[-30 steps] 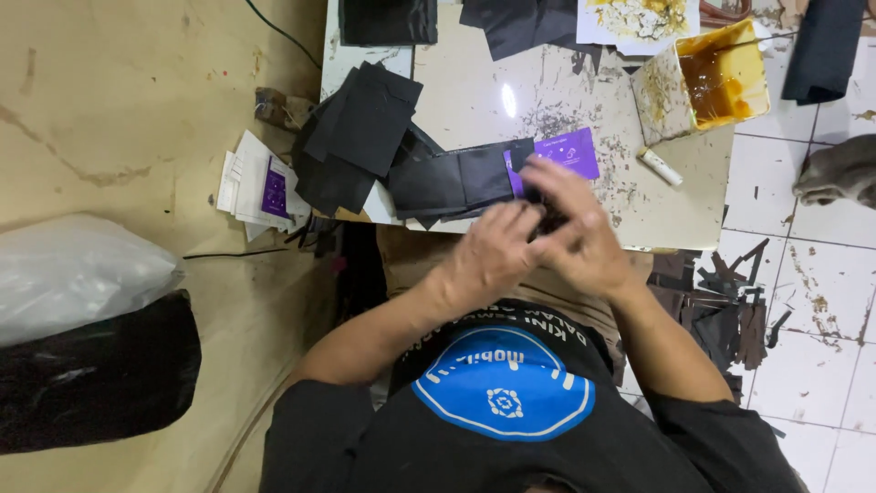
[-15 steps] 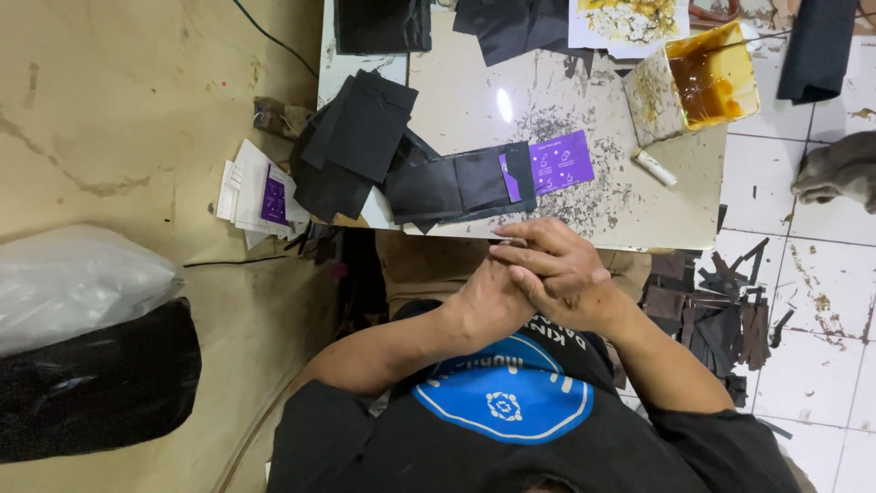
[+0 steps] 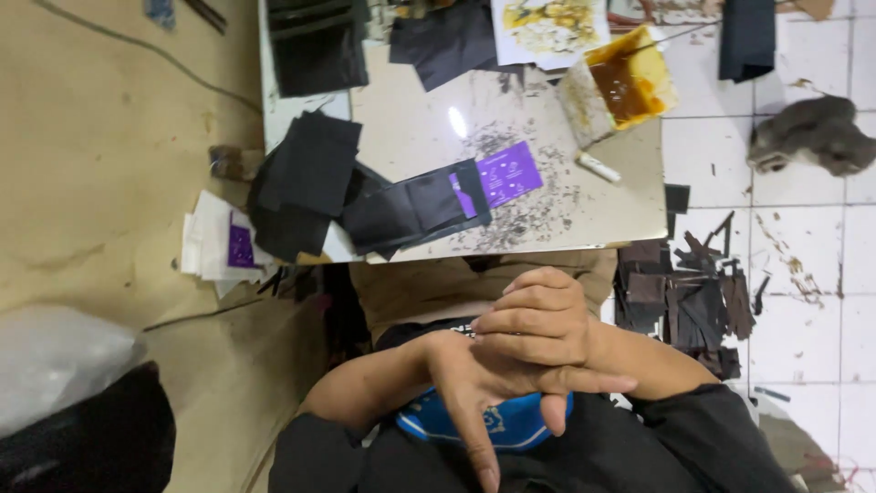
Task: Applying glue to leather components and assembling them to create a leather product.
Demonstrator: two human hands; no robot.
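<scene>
Speckled worktable (image 3: 411,137) up top, and the right hand (image 3: 538,329) lies clasped over the left hand (image 3: 456,383), both empty at the lap, while the black wallet piece (image 3: 411,208) sits at twelve o'clock, long axis running nine-to-three, the right hand slightly nearer.

left hand (image 3: 465,388) palm covered (by right hand (image 3: 538,333))

Both hands (image 3: 511,361) rest clasped together below the table (image 3: 411,128), holding nothing.

Black folded wallet piece (image 3: 415,208) lying flat on the worktable, purple card (image 3: 506,173) tucked at its right end
</scene>
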